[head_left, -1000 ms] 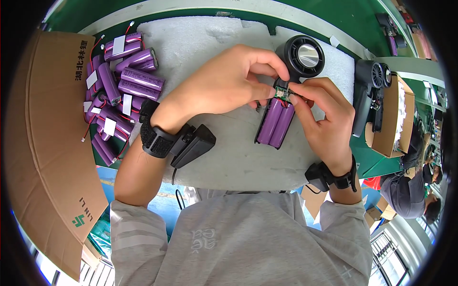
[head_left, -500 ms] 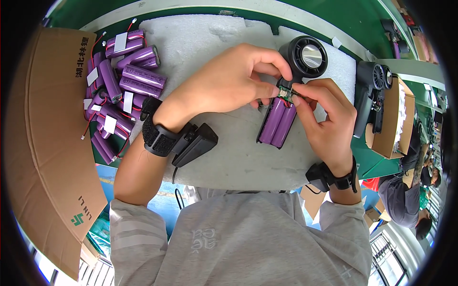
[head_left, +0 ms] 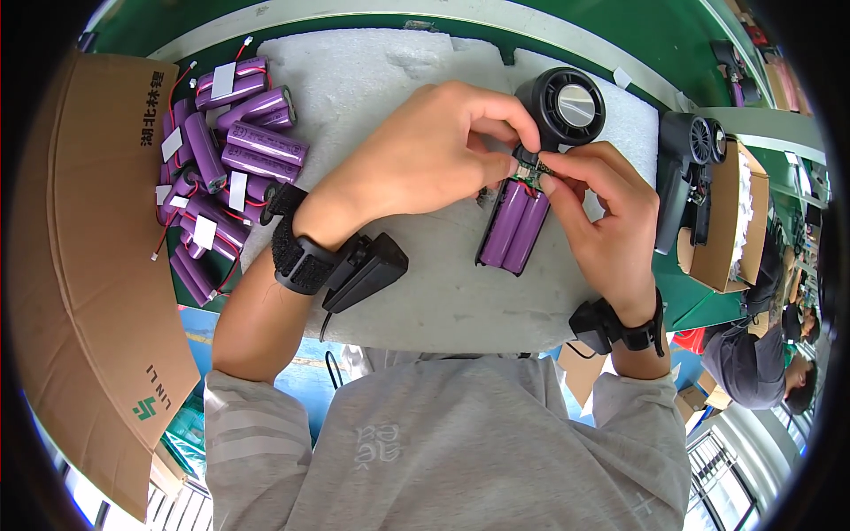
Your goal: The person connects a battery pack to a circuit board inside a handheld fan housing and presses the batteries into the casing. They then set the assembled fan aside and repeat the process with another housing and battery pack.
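A black hand-held fan body lies on a white foam pad, its round head away from me and its open handle holding a purple battery pack. My left hand reaches over from the left and pinches the small circuit board at the top of the pack. My right hand grips the same board and the handle from the right. Both wrists wear black strapped devices.
A heap of purple battery packs with red wires lies left of the pad. A flat cardboard sheet covers the far left. More black fans and a cardboard box stand at right. Another person sits at lower right.
Both hands stay on the board at the top of the battery pack; the fingers have shifted only slightly. The fan has not moved.
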{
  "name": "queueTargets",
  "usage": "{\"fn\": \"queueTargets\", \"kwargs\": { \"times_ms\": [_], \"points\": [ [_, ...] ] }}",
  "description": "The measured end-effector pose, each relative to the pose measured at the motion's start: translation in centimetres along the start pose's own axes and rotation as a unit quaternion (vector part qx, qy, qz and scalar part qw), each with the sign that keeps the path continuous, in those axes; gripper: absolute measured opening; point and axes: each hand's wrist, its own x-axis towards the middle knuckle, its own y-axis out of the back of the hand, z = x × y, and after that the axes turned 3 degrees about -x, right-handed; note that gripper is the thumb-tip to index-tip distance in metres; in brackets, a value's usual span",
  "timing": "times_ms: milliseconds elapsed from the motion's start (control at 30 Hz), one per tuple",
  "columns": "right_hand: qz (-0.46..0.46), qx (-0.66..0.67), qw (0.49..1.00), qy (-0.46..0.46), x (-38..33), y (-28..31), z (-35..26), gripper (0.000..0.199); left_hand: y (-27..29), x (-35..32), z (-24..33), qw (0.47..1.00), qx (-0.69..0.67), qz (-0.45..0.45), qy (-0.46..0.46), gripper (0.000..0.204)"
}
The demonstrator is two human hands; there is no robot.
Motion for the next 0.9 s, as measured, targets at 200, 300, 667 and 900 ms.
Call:
{"fn": "queueTargets", "kwargs": {
  "times_ms": [200,300,667,900],
  "points": [
    [0.016,0.065,0.996,-0.052,0.1,-0.3,0.9,0.017,-0.2,0.0,-0.1,0.992,0.093,0.018,-0.084,0.028],
    [0.021,0.114,0.990,-0.081,0.0,-0.3,1.4,0.015,-0.3,0.4,-0.3,0.978,0.147,0.016,-0.144,0.033],
    [-0.159,0.127,0.925,-0.322,1.8,2.8,0.6,0.015,-0.9,1.3,0.8,0.961,0.212,0.006,-0.178,0.027],
    [-0.127,0.291,0.923,-0.218,0.7,2.5,3.0,0.015,-1.2,1.9,0.1,0.990,0.094,0.006,-0.107,0.017]
  ]
}}
